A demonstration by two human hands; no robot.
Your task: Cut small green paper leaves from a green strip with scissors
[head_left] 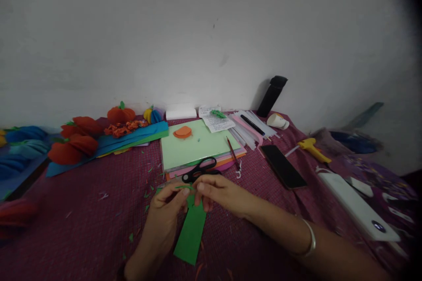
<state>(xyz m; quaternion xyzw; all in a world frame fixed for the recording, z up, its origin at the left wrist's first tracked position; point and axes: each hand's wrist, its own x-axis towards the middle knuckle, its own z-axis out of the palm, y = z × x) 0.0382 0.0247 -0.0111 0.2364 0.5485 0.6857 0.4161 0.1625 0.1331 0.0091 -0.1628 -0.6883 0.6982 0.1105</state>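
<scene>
A plain grey wall (165,30) stands behind the bench (89,210), which is covered with a dark red checked cloth. In the middle, near the person, the left hand (165,213) has its grip closed: the thumb and the forefinger pinch a thin green piece (188,187). The right hand (222,191) comes from the other side, with its fingertips bent together just beside this piece; I cannot tell whether its grip also grasps it. On the right wrist there is a silver bangle (310,239).

Below the hands, a green paper strip (190,239) lies on the cloth, its upper end partly hidden by the fingers. Just beyond the hands are black scissors (198,169), at the near edge of a stack of coloured sheets (181,156). Upon this stack rest orange paper shapes (183,132) and a brown pencil (232,151). Small green scraps (131,237) are scattered to the left. Farther left stand red paper pumpkins (121,115); to the right lie a dark phone (283,167) and a yellow glue gun (312,149).
</scene>
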